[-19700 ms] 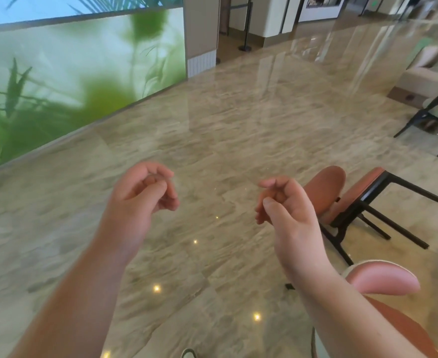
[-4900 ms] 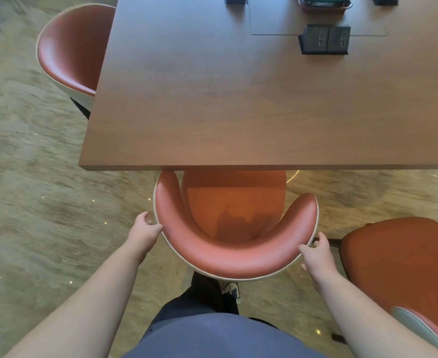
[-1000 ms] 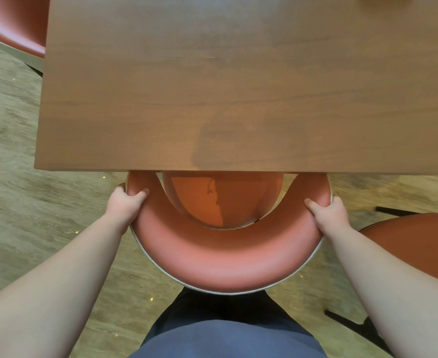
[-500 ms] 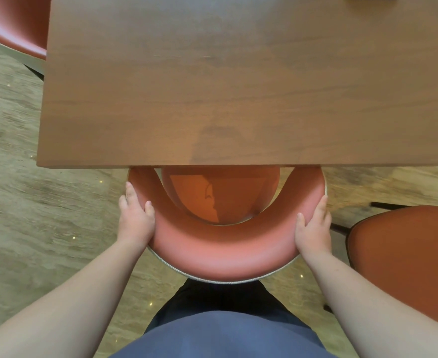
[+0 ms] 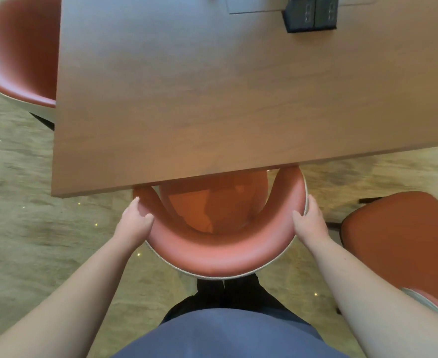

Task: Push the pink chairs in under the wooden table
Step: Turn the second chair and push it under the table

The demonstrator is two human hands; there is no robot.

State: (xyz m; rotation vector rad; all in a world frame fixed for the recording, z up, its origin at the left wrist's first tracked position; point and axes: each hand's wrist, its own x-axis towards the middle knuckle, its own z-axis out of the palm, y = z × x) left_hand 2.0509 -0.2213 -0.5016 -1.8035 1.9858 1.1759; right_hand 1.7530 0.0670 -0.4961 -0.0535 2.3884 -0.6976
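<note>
A pink chair [image 5: 217, 257] with a curved backrest stands right in front of me, its seat partly under the near edge of the wooden table [image 5: 212, 99]. My left hand [image 5: 135, 223] grips the left end of the backrest, thumb on the inside. On the right end rests my right hand [image 5: 309, 220], fingers along the outer rim and thumb on the pad. A second pink chair [image 5: 406, 241] stands to the right, out from the table. A third pink chair [image 5: 16, 55] sits at the table's left end.
Two black socket boxes [image 5: 310, 14] sit on the table top at the far right. Marbled stone floor [image 5: 32, 228] surrounds the table. My dark trousers and blue shirt fill the bottom middle of the view.
My view has tilted and lifted, so the table edge now slants and the socket boxes show. Both hands stay on the backrest ends; the chair sits about as deep under the table.
</note>
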